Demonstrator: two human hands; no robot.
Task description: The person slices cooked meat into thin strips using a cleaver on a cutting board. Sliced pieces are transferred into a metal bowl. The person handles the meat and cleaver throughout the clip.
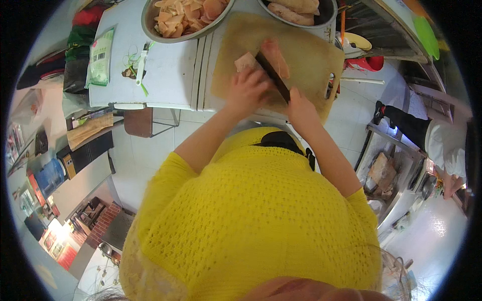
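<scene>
My right hand (pixel 302 109) grips the handle of a knife (pixel 273 75) with a dark blade, held over a worn yellowish cutting board (pixel 241 34). On the blade's left, my left hand (pixel 249 88) rests with bent, slightly blurred fingers on a pale pink piece of food (pixel 245 62). Thin pink slices (pixel 275 56) lie to the right of the blade. A metal bowl (pixel 147 28) of cut pinkish slices (pixel 180 17) stands at the top left of the board. Another metal bowl (pixel 331 15), at the top right, holds long pale pieces (pixel 295 11) with rough surfaces.
On the white table (pixel 169 75) to the left lie a white-handled peeler (pixel 141 66), green scraps and a green-and-white packet (pixel 101 56). A brown stool (pixel 138 123) stands below the table edge. Another person (pixel 444 139) is at the far right, beside a counter.
</scene>
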